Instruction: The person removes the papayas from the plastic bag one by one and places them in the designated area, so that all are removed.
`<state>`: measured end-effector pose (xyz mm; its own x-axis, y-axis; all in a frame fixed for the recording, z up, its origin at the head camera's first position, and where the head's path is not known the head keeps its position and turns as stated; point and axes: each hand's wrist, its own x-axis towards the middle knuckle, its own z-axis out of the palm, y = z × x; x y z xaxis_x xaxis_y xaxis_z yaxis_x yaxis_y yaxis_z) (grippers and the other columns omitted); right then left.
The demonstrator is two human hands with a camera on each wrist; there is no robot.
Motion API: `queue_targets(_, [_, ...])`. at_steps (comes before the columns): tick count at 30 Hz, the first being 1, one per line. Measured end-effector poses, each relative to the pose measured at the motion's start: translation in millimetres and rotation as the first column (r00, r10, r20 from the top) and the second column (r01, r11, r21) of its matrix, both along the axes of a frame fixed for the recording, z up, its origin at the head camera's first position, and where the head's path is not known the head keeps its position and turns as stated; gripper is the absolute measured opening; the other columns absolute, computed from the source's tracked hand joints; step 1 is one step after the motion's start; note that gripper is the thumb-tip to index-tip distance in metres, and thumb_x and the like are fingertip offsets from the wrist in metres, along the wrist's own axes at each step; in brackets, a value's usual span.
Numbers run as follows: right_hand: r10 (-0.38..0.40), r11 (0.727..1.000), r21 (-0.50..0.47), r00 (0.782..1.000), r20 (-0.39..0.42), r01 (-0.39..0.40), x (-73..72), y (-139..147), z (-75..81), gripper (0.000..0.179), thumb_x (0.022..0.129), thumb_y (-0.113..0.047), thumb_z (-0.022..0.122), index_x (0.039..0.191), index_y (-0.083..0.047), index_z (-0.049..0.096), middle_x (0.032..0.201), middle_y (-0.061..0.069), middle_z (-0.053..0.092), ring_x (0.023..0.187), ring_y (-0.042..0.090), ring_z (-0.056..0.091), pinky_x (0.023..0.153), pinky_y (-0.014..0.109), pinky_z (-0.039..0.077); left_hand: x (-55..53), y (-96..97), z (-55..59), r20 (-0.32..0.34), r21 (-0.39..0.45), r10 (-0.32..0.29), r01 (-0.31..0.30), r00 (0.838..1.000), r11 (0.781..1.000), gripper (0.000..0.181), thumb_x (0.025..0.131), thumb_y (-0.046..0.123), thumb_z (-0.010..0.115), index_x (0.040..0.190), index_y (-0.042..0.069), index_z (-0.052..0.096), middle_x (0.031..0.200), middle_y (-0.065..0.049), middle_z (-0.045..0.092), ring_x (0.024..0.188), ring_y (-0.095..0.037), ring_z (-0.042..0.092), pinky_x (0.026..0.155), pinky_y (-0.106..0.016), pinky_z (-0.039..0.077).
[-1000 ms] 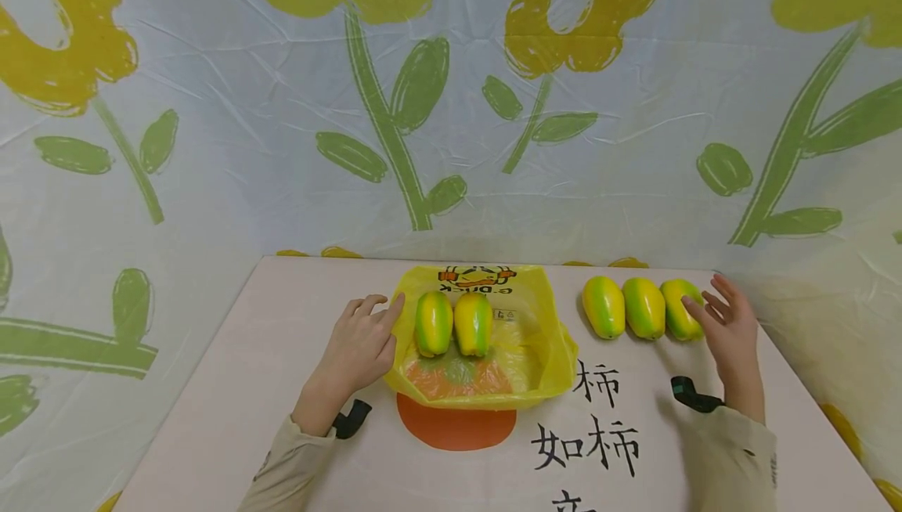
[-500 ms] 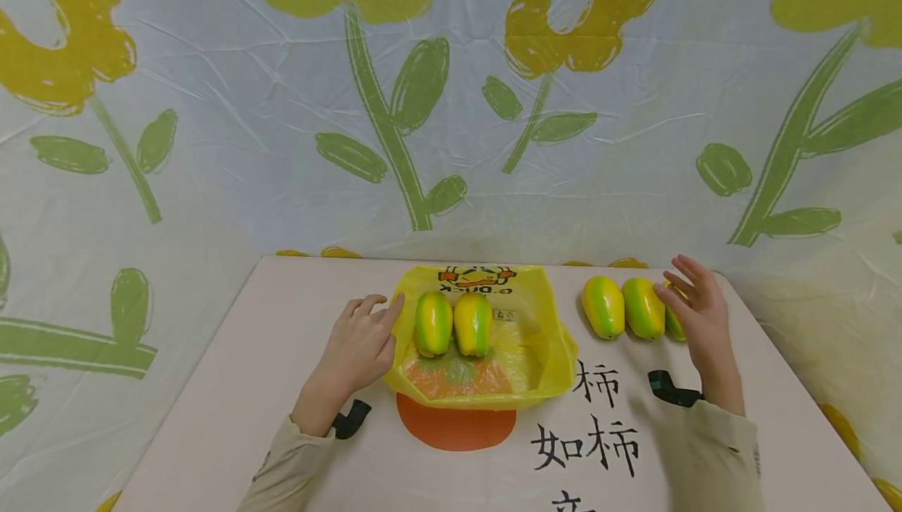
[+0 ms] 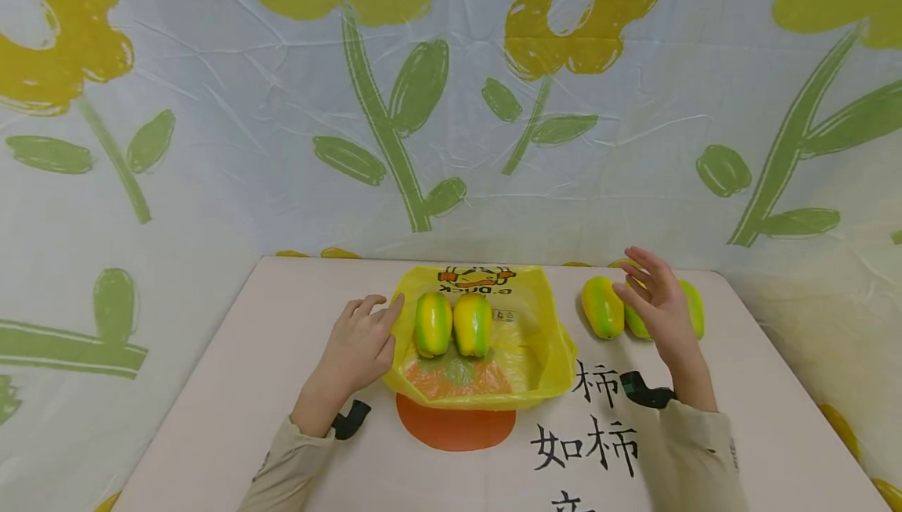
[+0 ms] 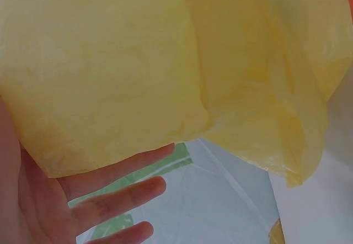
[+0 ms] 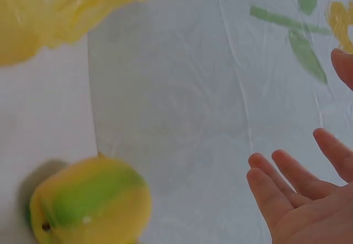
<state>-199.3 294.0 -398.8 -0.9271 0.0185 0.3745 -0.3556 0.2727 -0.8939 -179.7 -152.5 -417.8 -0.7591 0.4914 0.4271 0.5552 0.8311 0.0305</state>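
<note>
A yellow plastic bag [image 3: 550, 301] lies spread open on the table with two yellow-and-green papayas [image 3: 433, 324] side by side on it. At the bag's left edge rests my left hand [image 3: 359, 344], its index finger against the plastic. In the left wrist view the bag covers part of that hand, and straight fingers [image 4: 118, 204] show below its rim. My right hand [image 3: 661, 312] hovers with fingers spread and nothing held, over a row of three papayas. The left papaya [image 3: 602, 308] of the row shows whole; the hand partly hides the middle papaya [image 3: 636, 324] and the right papaya [image 3: 694, 308].
The pale table [image 3: 232, 387] bears black printed characters [image 3: 586, 449] and an orange printed shape [image 3: 456, 427] in front of the bag. A flower-printed cloth [image 3: 282, 105] hangs behind the table. Each wrist wears a black camera mount [image 3: 647, 393].
My right hand has moved left along the row, from the right papaya to above the middle one, still holding nothing. The left hand, bag and papayas stay where they were.
</note>
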Motion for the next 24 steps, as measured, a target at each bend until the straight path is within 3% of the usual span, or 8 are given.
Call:
queue_targets(6, [0.079, 0.997, 0.000, 0.997, -0.026, -0.079, 2.3, -20.8, 6.3, 0.061, 0.093, 0.001, 0.063, 0.149, -0.001, 0.038, 0.149, 0.012, 0.043, 0.133, 0.022, 0.046, 0.105, 0.017, 0.037, 1.1, 0.0, 2.3, 0.020, 0.011, -0.005, 0.005, 1.000, 1.000, 0.048, 0.087, 0.006, 0.048, 0.132, -0.003, 0.061, 0.105, -0.011, 0.074, 0.116, -0.034, 0.057, 0.098, -0.050, 0.043])
queue_targets(13, [0.183, 0.976, -0.090, 0.968, -0.172, -0.201, 9.6, -42.0, 16.9, 0.044, 0.092, 0.012, 0.058, 0.135, 0.011, 0.049, 0.136, 0.022, 0.054, 0.126, 0.024, 0.054, 0.108, 0.025, 0.039, 0.6, -0.1, 1.8, 0.023, 0.016, -0.006, 0.006, 1.000, 1.000, 0.049, 0.087, 0.006, 0.046, 0.133, -0.002, 0.060, 0.105, -0.011, 0.074, 0.117, -0.034, 0.057, 0.099, -0.050, 0.043])
queue_targets(16, [0.205, 0.977, -0.023, 0.960, -0.191, -0.213, 14.0, -52.5, 23.2, 0.036, 0.092, 0.012, 0.058, 0.128, 0.012, 0.056, 0.128, 0.023, 0.060, 0.120, 0.021, 0.058, 0.106, 0.026, 0.041, 0.1, 0.1, 0.7, 0.020, 0.027, -0.011, 0.011, 1.000, 1.000, 0.049, 0.087, 0.006, 0.046, 0.133, -0.002, 0.061, 0.104, -0.011, 0.074, 0.117, -0.034, 0.057, 0.098, -0.050, 0.043])
queue_targets(19, [0.206, 0.976, 0.108, 0.965, -0.161, -0.190, 17.2, -63.3, 30.4, 0.030, 0.093, 0.008, 0.060, 0.122, 0.007, 0.063, 0.122, 0.019, 0.064, 0.113, 0.015, 0.062, 0.102, 0.022, 0.043, 0.2, -0.1, -0.2, 0.016, 0.037, -0.017, 0.017, 1.000, 0.999, 0.049, 0.086, 0.007, 0.046, 0.132, -0.002, 0.061, 0.103, -0.011, 0.074, 0.116, -0.034, 0.057, 0.097, -0.051, 0.043])
queue_targets(24, [0.183, 0.938, 0.312, 0.980, -0.078, -0.151, 17.2, -79.8, 46.9, 0.023, 0.094, -0.007, 0.065, 0.117, -0.006, 0.070, 0.114, 0.007, 0.070, 0.104, 0.013, 0.064, 0.095, 0.023, 0.048, 0.4, -0.7, -1.8, 0.015, 0.036, -0.016, 0.015, 1.000, 0.999, 0.049, 0.086, 0.006, 0.046, 0.132, -0.002, 0.061, 0.106, -0.011, 0.074, 0.116, -0.035, 0.057, 0.098, -0.051, 0.043])
